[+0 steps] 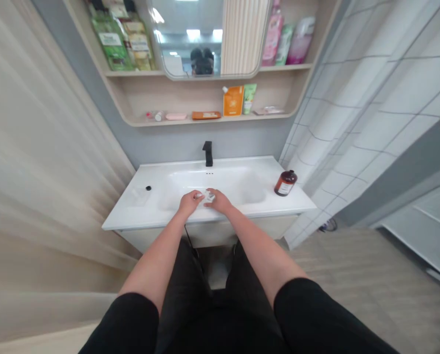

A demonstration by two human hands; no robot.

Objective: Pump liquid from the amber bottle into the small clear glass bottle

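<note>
Over the front part of the white sink basin, my two hands are close together. A small white and clear object with greyish marks is between them; its kind is too small to make out. My right hand curls around its right side. At its left end, my left hand has thumb and fingers pinched on a whitish part. It is unclear whether that part is joined to the rest. Behind the hands stands a black faucet.
On the counter's right stands an amber bottle with a white label. A small black cap and a clear container lie at the left. Above, a shelf holds an orange pouch and several toiletries. Curtains flank both sides.
</note>
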